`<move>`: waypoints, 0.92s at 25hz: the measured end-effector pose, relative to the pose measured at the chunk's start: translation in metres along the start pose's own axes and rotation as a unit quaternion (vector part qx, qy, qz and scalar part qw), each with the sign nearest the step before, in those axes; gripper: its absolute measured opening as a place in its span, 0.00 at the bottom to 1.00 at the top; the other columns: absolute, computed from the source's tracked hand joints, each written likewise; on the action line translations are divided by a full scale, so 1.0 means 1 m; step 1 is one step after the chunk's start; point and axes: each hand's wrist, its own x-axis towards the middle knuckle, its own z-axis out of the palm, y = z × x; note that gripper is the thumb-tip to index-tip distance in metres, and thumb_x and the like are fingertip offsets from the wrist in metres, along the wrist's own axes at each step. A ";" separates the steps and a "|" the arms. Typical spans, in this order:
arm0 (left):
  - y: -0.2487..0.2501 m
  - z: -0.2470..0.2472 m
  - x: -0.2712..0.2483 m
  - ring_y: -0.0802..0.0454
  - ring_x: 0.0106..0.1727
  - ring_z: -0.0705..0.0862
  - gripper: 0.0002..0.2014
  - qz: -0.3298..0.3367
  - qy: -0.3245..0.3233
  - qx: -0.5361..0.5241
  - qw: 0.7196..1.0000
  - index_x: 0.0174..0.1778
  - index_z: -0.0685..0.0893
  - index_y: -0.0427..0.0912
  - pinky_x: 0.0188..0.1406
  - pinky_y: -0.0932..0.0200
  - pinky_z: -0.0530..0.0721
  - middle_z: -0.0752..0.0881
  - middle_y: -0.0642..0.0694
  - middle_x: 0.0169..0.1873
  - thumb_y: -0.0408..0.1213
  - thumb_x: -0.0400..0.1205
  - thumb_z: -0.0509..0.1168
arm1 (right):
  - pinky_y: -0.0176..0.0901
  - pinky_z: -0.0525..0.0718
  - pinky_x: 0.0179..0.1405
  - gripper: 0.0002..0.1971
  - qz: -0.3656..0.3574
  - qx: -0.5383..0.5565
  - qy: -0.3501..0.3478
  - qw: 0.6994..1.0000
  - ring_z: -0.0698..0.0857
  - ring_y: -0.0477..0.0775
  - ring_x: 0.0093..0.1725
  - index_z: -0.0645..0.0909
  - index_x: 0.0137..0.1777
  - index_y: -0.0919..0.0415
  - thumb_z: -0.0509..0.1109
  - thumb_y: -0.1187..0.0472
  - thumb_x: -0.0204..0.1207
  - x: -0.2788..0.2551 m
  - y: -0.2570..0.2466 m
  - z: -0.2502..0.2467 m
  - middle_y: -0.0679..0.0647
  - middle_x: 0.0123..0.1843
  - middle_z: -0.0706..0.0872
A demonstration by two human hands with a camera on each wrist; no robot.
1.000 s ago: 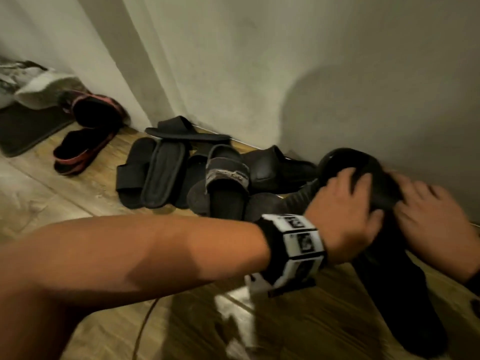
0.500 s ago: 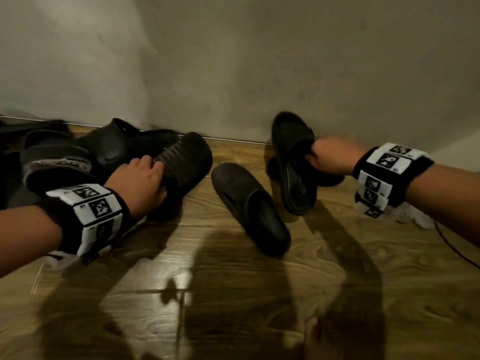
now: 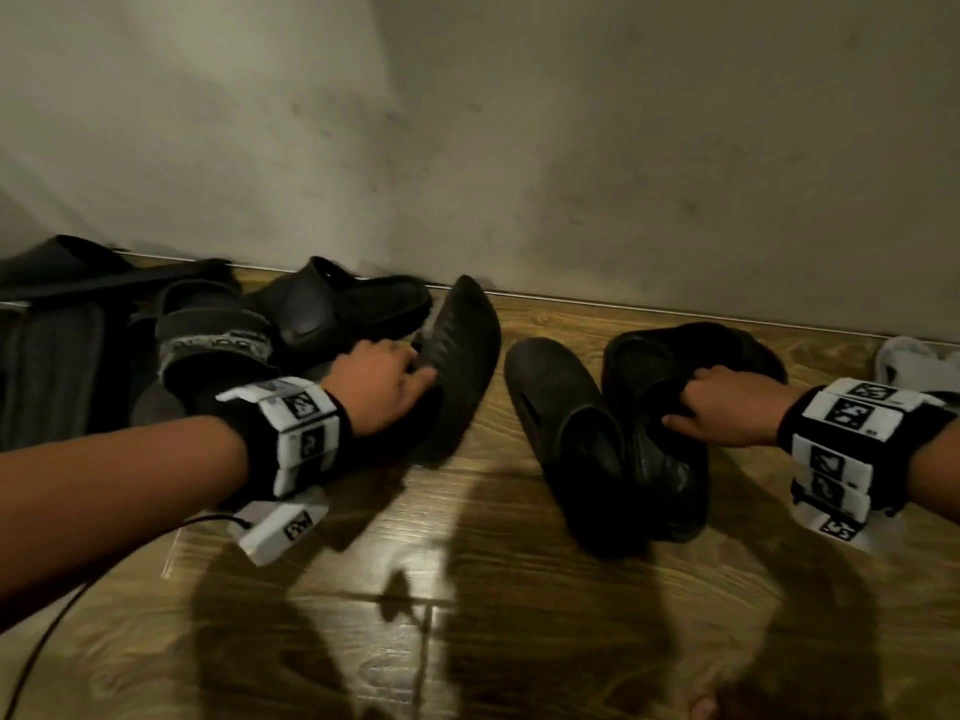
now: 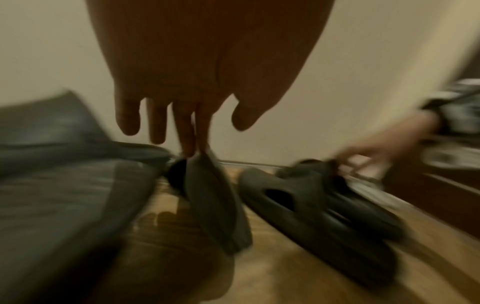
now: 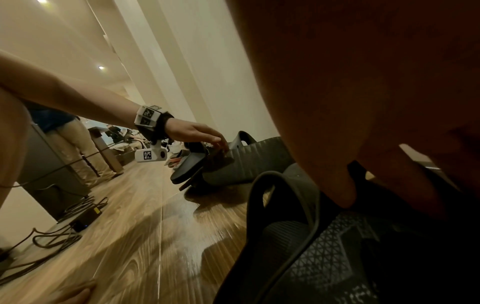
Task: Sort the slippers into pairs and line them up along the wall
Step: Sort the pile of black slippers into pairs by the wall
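Left hand (image 3: pixel 379 387) fingers curled over an upturned ribbed slipper (image 3: pixel 460 356), right hand (image 3: pixel 727 405) gripping a black slipper (image 3: pixel 660 459) beside its mate (image 3: pixel 561 418), jumbled slippers (image 3: pixel 218 340) beyond, wall (image 3: pixel 519 148) behind.

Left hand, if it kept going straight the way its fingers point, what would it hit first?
The left hand already touches the tilted ribbed clog, so that comes first. Past it, probably the lone clog lying flat on the floor, though depth is hard to judge.
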 end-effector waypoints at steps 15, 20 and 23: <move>0.010 0.035 0.037 0.35 0.82 0.61 0.28 0.022 -0.146 0.064 0.987 0.81 0.62 0.56 0.78 0.43 0.68 0.67 0.32 0.79 0.47 0.83 0.57 | 0.57 0.77 0.66 0.26 0.021 -0.023 -0.057 0.998 0.75 0.69 0.70 0.71 0.76 0.51 0.55 0.40 0.83 -0.012 -0.009 0.002 0.65 0.74 0.72; 0.036 0.026 0.030 0.37 0.75 0.71 0.28 0.072 -0.042 0.087 0.993 0.78 0.65 0.37 0.74 0.49 0.72 0.67 0.35 0.78 0.40 0.82 0.59 | 0.51 0.84 0.58 0.28 0.015 0.001 0.040 0.999 0.84 0.62 0.60 0.76 0.68 0.55 0.56 0.36 0.79 -0.003 0.002 0.026 0.61 0.62 0.82; 0.026 0.020 0.001 0.36 0.76 0.68 0.26 0.066 -0.023 0.163 0.984 0.77 0.69 0.36 0.75 0.43 0.70 0.65 0.37 0.78 0.41 0.82 0.59 | 0.48 0.87 0.50 0.36 -0.005 -0.052 0.082 0.995 0.88 0.58 0.53 0.79 0.67 0.49 0.50 0.26 0.70 0.023 -0.002 0.022 0.57 0.54 0.84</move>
